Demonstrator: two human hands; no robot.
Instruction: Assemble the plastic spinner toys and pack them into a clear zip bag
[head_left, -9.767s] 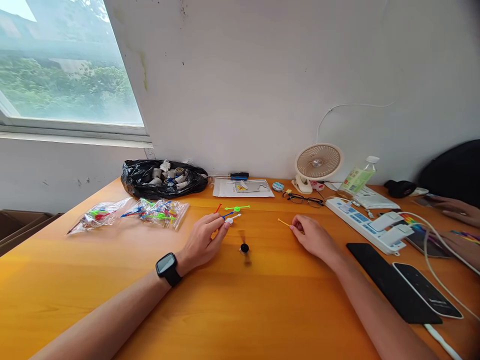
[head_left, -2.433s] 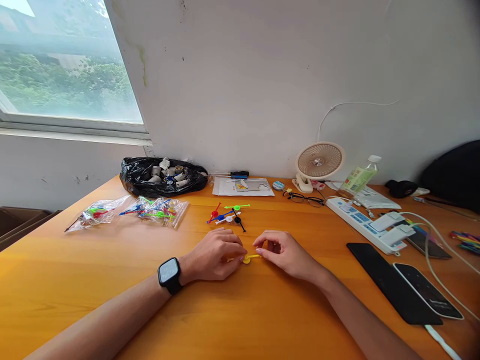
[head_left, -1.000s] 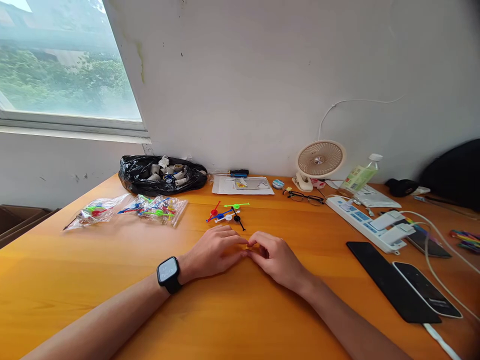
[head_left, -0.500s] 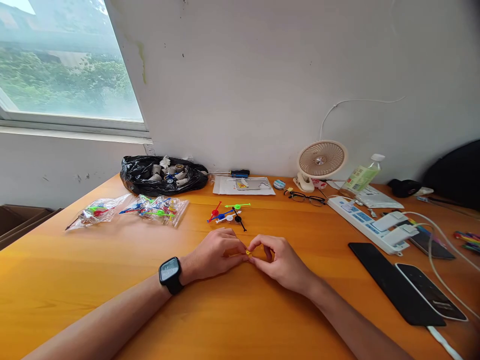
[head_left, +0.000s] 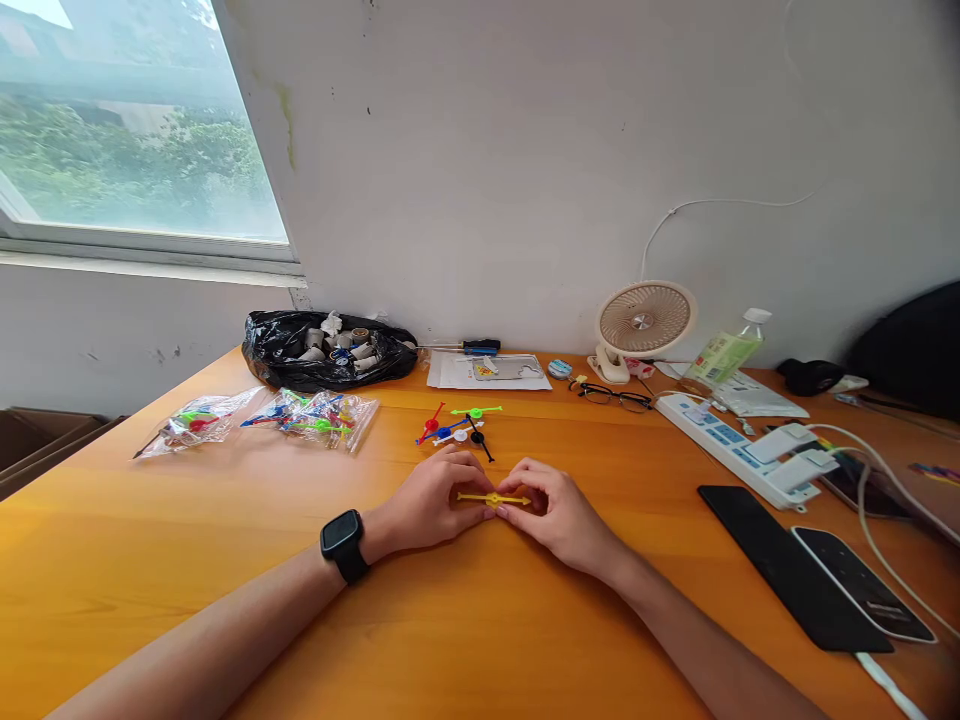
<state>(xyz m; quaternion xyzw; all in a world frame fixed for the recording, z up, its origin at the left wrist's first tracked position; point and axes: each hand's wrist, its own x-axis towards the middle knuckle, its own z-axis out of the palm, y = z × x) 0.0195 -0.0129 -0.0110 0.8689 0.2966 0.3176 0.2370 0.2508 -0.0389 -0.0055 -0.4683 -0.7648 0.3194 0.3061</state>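
Thin yellow plastic spinner (head_left: 493,497) between fingertips

No text, brand, number or sign is showing clearly enough to be read anywhere on the counter (head_left: 225,560). The green label on the bottle (head_left: 721,352) and the printed card (head_left: 489,370) by the wall are carrying marks, but these are appearing too small and blurred to make out. The watch (head_left: 342,535) face is showing dark, and the two phones (head_left: 817,570) are lying with blank screens.
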